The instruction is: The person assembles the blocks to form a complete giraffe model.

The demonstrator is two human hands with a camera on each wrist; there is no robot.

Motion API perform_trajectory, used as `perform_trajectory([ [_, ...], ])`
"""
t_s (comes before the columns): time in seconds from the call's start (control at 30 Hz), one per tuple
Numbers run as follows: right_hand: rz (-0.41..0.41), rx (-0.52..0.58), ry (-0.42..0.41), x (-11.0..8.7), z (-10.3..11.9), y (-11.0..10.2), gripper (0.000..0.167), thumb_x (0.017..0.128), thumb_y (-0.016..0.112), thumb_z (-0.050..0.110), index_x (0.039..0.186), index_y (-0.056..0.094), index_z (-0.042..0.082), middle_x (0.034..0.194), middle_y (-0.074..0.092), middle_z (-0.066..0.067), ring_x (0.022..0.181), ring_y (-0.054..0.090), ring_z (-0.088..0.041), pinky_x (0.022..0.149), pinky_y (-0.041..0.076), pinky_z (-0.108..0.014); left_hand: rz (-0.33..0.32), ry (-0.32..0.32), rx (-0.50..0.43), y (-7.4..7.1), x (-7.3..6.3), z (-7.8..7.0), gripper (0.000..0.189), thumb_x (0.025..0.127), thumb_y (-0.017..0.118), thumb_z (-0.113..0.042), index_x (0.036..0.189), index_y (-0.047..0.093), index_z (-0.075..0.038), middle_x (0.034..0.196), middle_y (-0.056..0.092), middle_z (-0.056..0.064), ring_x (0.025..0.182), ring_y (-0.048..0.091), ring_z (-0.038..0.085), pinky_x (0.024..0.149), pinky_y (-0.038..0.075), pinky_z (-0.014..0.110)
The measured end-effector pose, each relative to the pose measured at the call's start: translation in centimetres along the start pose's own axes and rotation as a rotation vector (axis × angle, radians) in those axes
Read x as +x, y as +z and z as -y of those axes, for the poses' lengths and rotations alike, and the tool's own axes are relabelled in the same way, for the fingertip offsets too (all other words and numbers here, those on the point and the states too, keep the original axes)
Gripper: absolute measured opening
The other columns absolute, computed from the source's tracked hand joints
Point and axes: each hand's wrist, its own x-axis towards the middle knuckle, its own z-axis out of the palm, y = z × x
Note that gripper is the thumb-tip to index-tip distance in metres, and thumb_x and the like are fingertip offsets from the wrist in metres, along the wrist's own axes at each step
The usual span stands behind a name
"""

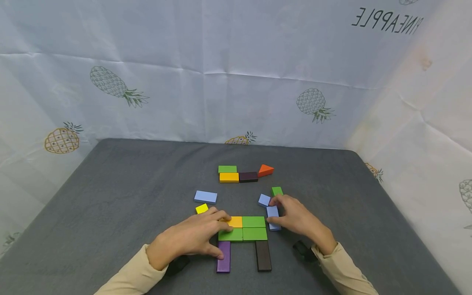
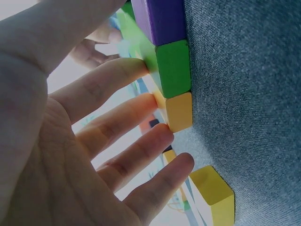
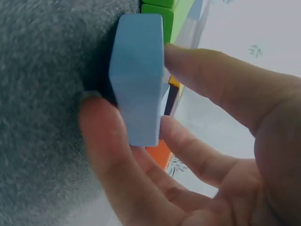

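My left hand [image 1: 193,234] lies over the left side of a flat group of blocks. Its fingers are loosely bent, with fingertips touching the orange block [image 1: 236,221] and the green block [image 1: 230,235]. Its thumb is by the purple block [image 1: 223,262], which extends toward me beside a dark brown block [image 1: 263,256]. My right hand [image 1: 296,216] grips a light blue block [image 1: 273,212] just right of the group, thumb and fingers around it. In the right wrist view, this blue block [image 3: 138,84] sits between the fingers, close to the grey cloth.
A small blue block [image 1: 264,200] and a green block [image 1: 277,191] are near my right fingertips. Left are a long blue block [image 1: 205,197] and a yellow block [image 1: 201,208]. Farther back are green, yellow [image 1: 229,178], dark and orange-red triangular [image 1: 266,170] blocks. A pineapple-print curtain [image 1: 221,102] stands behind.
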Motion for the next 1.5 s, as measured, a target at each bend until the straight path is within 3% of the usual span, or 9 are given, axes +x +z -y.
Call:
perform_trajectory([
  [0.1,0.055,0.01,-0.011,-0.15,-0.16,-0.38,0.046,0.081,0.081,0.025,0.118,0.064,0.003,0.117,0.065,-0.01,0.105,0.061,-0.023,0.089,0.051,-0.045,0.002,-0.001,-0.001,0.0,0.0,0.0,0.058,0.075,0.085,-0.043,0.125,0.069,-0.017,0.133,0.057,-0.003,0.119,0.05,0.014,0.09,0.054,0.032],
  [0.33,0.183,0.078,-0.054,-0.46,-0.71,-0.94,0.068,0.072,0.089,0.017,0.129,0.057,-0.001,0.119,0.054,-0.016,0.078,0.059,-0.012,0.068,0.05,-0.023,0.014,-0.012,0.001,0.09,0.13,0.06,0.059,0.075,0.084,-0.045,0.126,0.069,-0.018,0.134,0.057,-0.002,0.12,0.049,0.014,0.092,0.053,0.033],
  [1.03,0.157,0.03,-0.04,-0.48,-0.65,-0.64,0.064,0.07,0.091,0.028,0.121,0.059,0.006,0.113,0.058,-0.009,0.08,0.055,-0.013,0.07,0.048,-0.026,0.028,-0.018,-0.011,0.0,0.13,0.03,0.059,0.076,0.083,-0.045,0.126,0.068,-0.018,0.134,0.057,-0.002,0.12,0.049,0.015,0.093,0.053,0.034],
  [1.5,0.157,-0.035,-0.082,-0.16,-0.95,-0.39,0.071,0.072,0.088,0.035,0.132,0.06,0.011,0.118,0.056,-0.005,0.101,0.052,-0.017,0.084,0.047,-0.036,0.004,-0.009,0.004,0.17,0.07,0.07,0.058,0.075,0.084,-0.044,0.124,0.069,-0.018,0.132,0.058,-0.003,0.118,0.05,0.014,0.09,0.054,0.033],
])
